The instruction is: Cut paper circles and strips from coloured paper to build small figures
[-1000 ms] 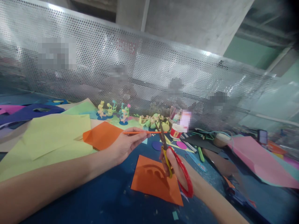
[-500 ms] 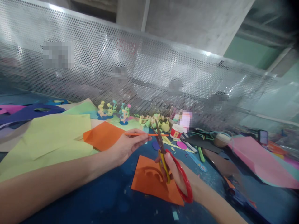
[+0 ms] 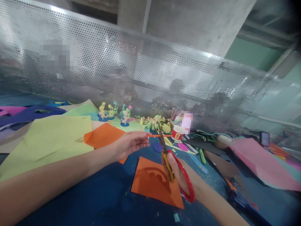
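**Scissors meet a shortened orange strip**

The perforated metal screen [image 3: 150,72] closes off the far side from nine to three o'clock. Below it, the dark blue tabletop [image 3: 101,201] carries a broad pale green paper sheet [image 3: 51,138] at nine o'clock and a pink paper sheet [image 3: 261,160] at three o'clock. An orange paper sheet with an arched cut-out [image 3: 152,183] lies flat at six o'clock, just under the hands; a second orange sheet [image 3: 103,136] lies at ten o'clock, partly under the left wrist.

The left hand [image 3: 130,144] has its grip closed, finger and thumb pinching a thin orange paper strip [image 3: 158,135] held level at the centre, clear of the tabletop. The right hand [image 3: 180,174] has its grip closed through the loops of the red-and-yellow-handled scissors [image 3: 175,169], blades pointing to twelve o'clock and slightly parted where they cross the strip.

Compared with a second ago, far less strip shows: the left fingers have slid along it toward the blades, so only a short length now projects toward two o'clock. The cutting seems near the strip's end.

A small white pot with a red label [image 3: 177,133] stands at one o'clock, close to the strip's tip.
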A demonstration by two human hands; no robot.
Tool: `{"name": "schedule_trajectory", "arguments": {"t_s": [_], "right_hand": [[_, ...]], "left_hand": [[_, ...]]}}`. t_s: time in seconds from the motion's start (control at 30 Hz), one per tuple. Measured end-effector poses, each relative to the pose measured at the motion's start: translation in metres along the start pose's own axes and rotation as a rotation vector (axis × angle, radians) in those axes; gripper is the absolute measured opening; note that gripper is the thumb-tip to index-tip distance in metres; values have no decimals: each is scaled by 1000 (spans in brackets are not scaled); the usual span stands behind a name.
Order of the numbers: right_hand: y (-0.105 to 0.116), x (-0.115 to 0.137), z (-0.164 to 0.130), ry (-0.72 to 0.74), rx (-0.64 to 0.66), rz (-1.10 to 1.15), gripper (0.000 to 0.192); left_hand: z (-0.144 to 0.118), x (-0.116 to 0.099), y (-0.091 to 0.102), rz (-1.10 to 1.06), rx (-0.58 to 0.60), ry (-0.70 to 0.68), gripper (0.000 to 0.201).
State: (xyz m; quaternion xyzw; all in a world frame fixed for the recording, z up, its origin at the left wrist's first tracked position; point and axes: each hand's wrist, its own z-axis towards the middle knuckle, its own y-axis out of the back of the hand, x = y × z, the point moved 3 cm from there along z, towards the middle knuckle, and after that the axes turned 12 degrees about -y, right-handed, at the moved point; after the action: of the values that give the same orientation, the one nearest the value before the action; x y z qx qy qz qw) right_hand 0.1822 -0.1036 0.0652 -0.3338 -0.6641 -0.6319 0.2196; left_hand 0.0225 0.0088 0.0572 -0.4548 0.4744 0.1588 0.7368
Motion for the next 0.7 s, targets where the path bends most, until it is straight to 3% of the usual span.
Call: {"name": "schedule_trajectory", "arguments": {"t_s": [0.17,0.4,0.7], "right_hand": [[0,-1,3,13,-10,-3,46],[3,-4,5,26,2,-28,43],[9,6,0,11,33,-158,48]], "left_hand": [[3,-2,8,-35,99,41,20],[1,-1,9,123,311,126,31],[4,-10,13,211,419,156,28]]}}
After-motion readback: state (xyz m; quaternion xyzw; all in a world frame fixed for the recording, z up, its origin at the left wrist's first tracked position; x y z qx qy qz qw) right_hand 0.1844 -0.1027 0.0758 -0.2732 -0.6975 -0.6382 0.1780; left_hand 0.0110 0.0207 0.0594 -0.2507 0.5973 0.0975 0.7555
